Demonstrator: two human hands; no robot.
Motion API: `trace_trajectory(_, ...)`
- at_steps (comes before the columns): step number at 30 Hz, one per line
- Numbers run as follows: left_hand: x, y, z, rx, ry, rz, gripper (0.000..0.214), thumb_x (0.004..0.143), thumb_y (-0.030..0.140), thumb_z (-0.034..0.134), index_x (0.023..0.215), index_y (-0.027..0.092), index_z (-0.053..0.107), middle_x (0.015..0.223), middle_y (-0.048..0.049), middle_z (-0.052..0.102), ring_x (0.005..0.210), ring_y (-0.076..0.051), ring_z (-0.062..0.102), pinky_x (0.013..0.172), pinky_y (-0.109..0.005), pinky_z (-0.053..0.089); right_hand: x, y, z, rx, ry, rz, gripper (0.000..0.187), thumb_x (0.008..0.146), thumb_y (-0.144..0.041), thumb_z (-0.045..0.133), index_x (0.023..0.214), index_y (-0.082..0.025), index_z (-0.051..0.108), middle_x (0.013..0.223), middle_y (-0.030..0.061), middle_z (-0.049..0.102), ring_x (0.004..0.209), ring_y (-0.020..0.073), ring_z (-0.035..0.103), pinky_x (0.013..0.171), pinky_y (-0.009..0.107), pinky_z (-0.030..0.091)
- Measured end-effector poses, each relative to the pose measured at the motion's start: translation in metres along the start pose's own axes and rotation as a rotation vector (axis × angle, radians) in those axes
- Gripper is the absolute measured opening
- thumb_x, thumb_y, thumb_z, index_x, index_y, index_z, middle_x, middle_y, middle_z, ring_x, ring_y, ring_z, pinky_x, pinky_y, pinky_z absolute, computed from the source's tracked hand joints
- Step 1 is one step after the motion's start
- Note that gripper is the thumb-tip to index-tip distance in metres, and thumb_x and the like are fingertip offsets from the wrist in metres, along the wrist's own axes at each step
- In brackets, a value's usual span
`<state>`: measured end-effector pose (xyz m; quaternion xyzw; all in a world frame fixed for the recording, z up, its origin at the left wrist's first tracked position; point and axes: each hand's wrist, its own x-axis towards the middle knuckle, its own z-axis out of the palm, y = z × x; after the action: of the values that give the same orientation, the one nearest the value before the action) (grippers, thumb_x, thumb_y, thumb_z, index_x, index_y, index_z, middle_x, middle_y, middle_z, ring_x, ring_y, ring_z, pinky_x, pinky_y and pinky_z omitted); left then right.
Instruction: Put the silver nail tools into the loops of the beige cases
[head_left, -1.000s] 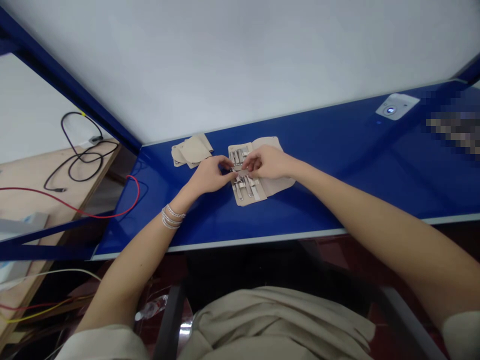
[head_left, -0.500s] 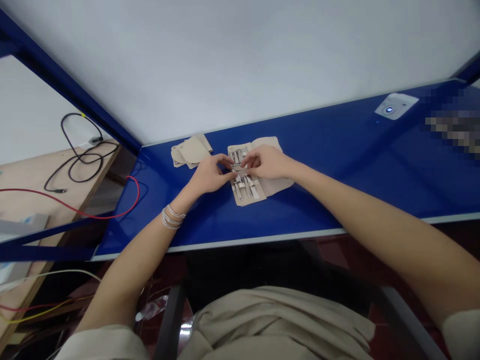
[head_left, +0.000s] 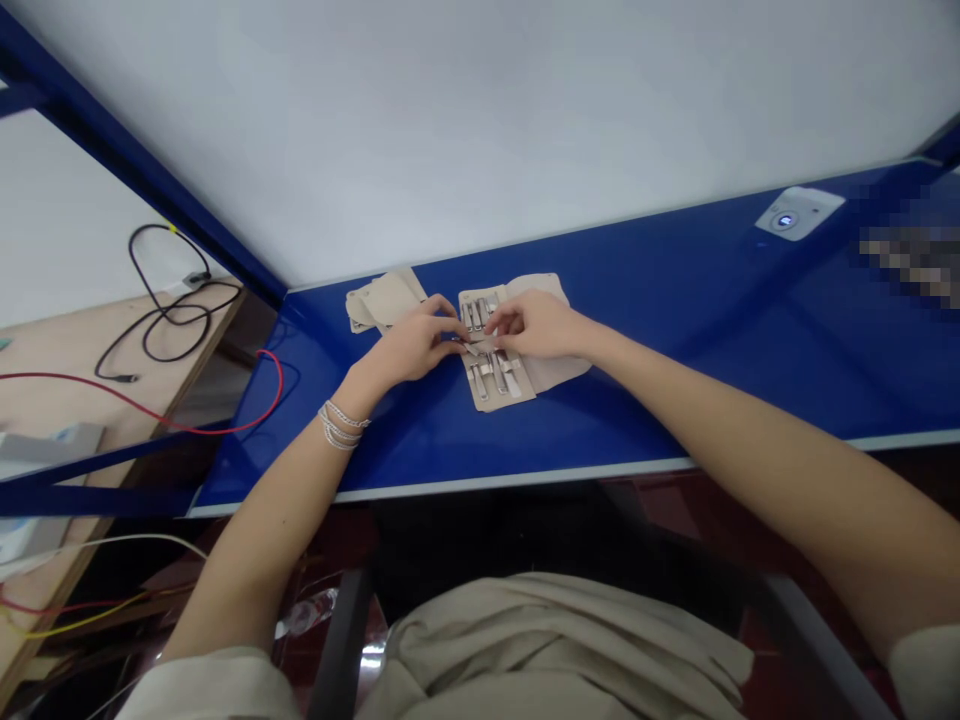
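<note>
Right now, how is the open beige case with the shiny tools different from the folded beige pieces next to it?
The open beige case lies spread out flat, but the folded beige pieces sit in stacked layers. The case shows rows of shiny metal tools; the folded pieces show none. The left hand and right hand are over the case, not the folded pieces. Both are beige and lie on the blue table.

Left of the blue table (head_left: 660, 300), a red cable (head_left: 279, 385) and black cord (head_left: 144, 340) cross a wooden bench (head_left: 67, 350); a plastic bottle (head_left: 306, 615) lies below.
</note>
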<state>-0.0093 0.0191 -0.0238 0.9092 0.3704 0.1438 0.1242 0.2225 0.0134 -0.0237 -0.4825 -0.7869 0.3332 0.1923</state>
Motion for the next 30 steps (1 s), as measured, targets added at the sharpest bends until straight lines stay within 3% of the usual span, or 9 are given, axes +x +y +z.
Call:
trace_trajectory(4,0.000,-0.003,-0.005,-0.028,0.052,-0.030,0.024,0.089,0.033,0.060,0.099,0.017,0.075,0.107,-0.0088,0.062,0.079,-0.016,0.057,0.080,-0.031,0.048,0.000,0.002,0.001,0.020,0.012,-0.010,0.022,0.073,-0.016,0.070,0.095,-0.016,0.075,0.077,0.0054,0.074,0.071,0.0178,0.067,0.071,0.031,0.052)
trace_trajectory(8,-0.001,0.005,-0.008,-0.063,0.124,-0.109,0.024,0.089,0.033,0.059,0.097,0.015,0.073,0.095,-0.0073,0.067,0.066,-0.013,0.054,0.068,-0.028,0.045,0.000,0.002,0.003,0.046,0.101,-0.067,0.019,0.078,-0.029,0.070,0.090,-0.016,0.075,0.081,0.0054,0.074,0.070,0.0164,0.066,0.069,0.030,0.051)
trace_trajectory(14,-0.002,0.018,-0.006,-0.063,0.151,-0.227,0.027,0.086,0.037,0.060,0.095,0.015,0.073,0.063,-0.0013,0.061,0.057,-0.013,0.050,0.060,-0.027,0.039,-0.004,-0.003,0.004,0.077,0.192,-0.174,0.037,0.078,-0.046,0.071,0.098,-0.015,0.074,0.091,0.0074,0.074,0.069,0.0154,0.064,0.066,0.029,0.048)
trace_trajectory(21,0.000,0.027,-0.002,-0.088,0.113,-0.234,0.027,0.087,0.038,0.059,0.094,0.015,0.071,0.073,-0.0042,0.068,0.058,-0.013,0.053,0.063,-0.028,0.042,-0.001,0.000,0.008,0.021,0.192,-0.255,0.021,0.080,-0.037,0.067,0.083,-0.018,0.077,0.078,0.0041,0.073,0.067,0.0143,0.061,0.068,0.028,0.046)
trace_trajectory(30,0.001,0.031,-0.001,-0.120,0.120,-0.273,0.021,0.083,0.032,0.064,0.091,0.015,0.071,0.076,-0.0045,0.070,0.061,-0.014,0.056,0.066,-0.028,0.045,-0.001,0.001,0.010,0.000,0.172,-0.213,0.015,0.081,-0.025,0.063,0.087,-0.017,0.075,0.083,0.0038,0.073,0.071,0.0152,0.062,0.069,0.028,0.046)
